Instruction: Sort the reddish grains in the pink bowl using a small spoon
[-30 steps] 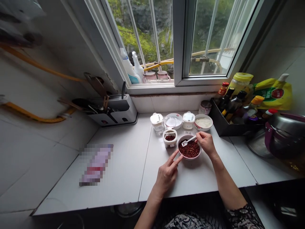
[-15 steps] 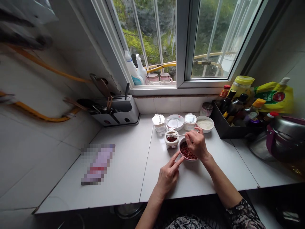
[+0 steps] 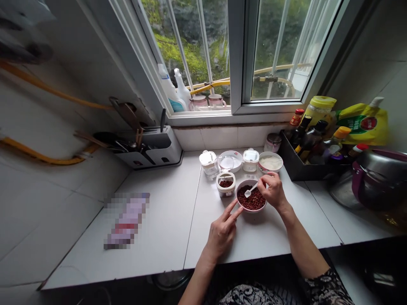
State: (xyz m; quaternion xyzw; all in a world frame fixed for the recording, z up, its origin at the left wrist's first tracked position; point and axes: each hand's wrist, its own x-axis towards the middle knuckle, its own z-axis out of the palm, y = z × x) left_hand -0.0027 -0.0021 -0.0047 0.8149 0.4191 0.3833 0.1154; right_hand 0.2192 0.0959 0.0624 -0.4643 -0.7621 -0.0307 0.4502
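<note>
My right hand [image 3: 271, 189] pinches the handle of a small white spoon [image 3: 248, 193], whose scoop is at the dark red peppercorn-like bits [image 3: 254, 201] in a pink-rimmed bowl [image 3: 252, 211]. Against the bowl's near left side rest the outstretched fingers of my left hand [image 3: 224, 231]. Just left of the bowl stands an uncovered clear jar [image 3: 226, 189] with a cream rim, holding the same dark red bits. Behind it are two lidded jars [image 3: 208, 159] [image 3: 251, 157], a white oval dish [image 3: 233, 159] and a bowl of white grains [image 3: 270, 162].
A black box [image 3: 299, 165] of sauce bottles and a steel pot [image 3: 346, 186] stand at the right. At the back left is a grey knife and utensil holder [image 3: 167, 148]. A blurred purple packet [image 3: 129, 218] lies on the white tiled counter [image 3: 165, 228].
My right hand has brought the spoon from over the jar rightward to the bowl. My left hand stays at the bowl's edge. The whole view has shifted slightly.
</note>
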